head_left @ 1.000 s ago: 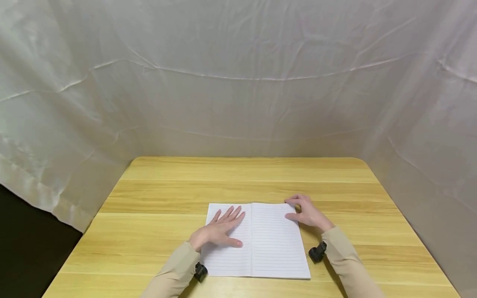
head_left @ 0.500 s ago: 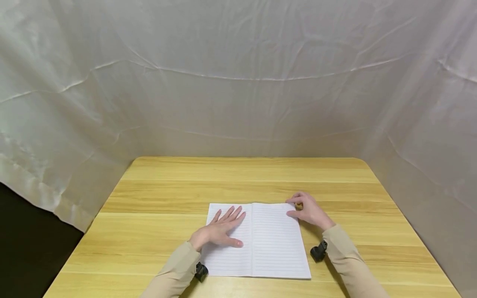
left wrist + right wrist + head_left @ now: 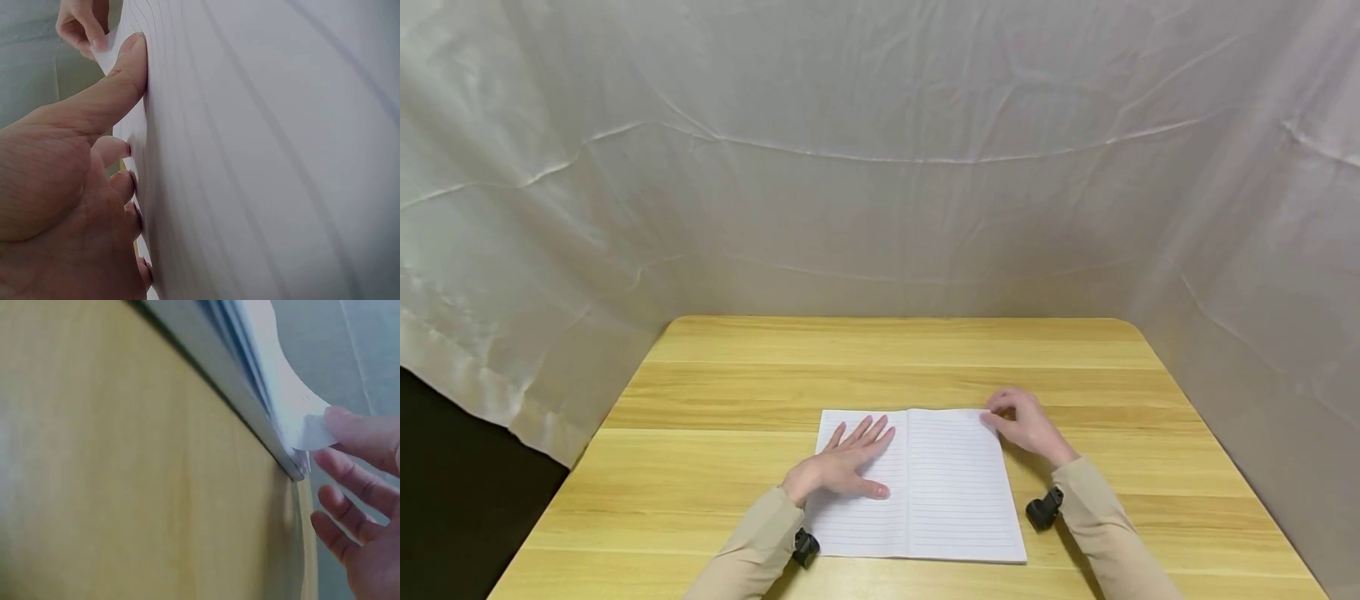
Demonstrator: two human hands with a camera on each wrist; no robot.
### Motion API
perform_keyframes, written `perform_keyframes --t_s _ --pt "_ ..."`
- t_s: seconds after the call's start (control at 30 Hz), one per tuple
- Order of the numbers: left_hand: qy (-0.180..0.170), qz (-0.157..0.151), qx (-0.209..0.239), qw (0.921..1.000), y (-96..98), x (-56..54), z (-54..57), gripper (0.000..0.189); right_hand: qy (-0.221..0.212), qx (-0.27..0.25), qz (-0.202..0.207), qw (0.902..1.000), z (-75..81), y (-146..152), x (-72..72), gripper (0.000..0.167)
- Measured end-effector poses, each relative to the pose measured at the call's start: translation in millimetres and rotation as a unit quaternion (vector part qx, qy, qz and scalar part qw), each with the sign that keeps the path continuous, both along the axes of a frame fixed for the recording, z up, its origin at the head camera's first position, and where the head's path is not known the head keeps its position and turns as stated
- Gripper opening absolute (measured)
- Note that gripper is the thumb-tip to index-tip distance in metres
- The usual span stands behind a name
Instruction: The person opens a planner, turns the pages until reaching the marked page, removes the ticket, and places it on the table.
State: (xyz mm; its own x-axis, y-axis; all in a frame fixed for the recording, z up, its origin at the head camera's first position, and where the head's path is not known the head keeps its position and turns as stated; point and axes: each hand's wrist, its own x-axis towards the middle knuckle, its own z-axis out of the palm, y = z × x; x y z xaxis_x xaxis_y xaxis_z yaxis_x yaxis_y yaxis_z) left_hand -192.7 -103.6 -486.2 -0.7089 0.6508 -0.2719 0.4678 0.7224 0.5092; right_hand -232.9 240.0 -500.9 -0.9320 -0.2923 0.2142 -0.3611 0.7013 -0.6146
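An open notebook with ruled white pages (image 3: 958,492) lies flat on the wooden table. Spread fingers of my left hand (image 3: 842,468) rest on its left page, thumb pointing toward the spine. At the top right corner, my right hand (image 3: 1024,427) pinches a page between thumb and index finger. The right wrist view shows that page corner (image 3: 315,432) bent up from the stack, with the other fingers of the right hand (image 3: 365,506) loosely curled beneath. In the left wrist view the left thumb (image 3: 119,87) presses on the paper.
The light wooden table (image 3: 887,362) extends around the notebook on all sides. A pale hanging cloth (image 3: 880,208) encloses the back and both sides. Each wrist carries a small black camera, such as the right one (image 3: 1043,508).
My right thumb has moved up toward the index finger at the page's corner, and the two now meet there. The left hand has stayed in place on the left page.
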Motion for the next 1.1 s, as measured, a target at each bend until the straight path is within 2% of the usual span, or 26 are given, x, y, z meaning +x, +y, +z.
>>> perform_keyframes --t_s 0.3,0.53,0.7,0.9,1.1 --pt "0.000 0.002 -0.001 1.0000 0.3 -0.3 -0.7 0.094 -0.076 -0.068 0.026 0.9945 8.9 1.2 8.9 0.028" --pt "-0.001 0.002 0.002 1.0000 -0.3 -0.1 -1.2 0.094 -0.107 -0.093 0.052 0.9885 16.2 0.4 16.1 0.036" --pt "-0.002 0.002 0.005 1.0000 -0.5 0.0 -1.5 0.093 -0.144 -0.103 0.051 0.9829 23.3 -2.8 21.9 0.045" --pt "-0.008 0.006 0.018 0.9998 -1.1 0.7 -1.3 0.090 -0.145 -0.114 0.081 0.9796 28.3 -5.5 25.1 0.041" --pt "-0.008 0.018 0.054 0.9983 -2.7 0.4 -1.3 0.083 -0.150 -0.142 0.125 0.9703 32.6 -9.9 25.9 0.038"
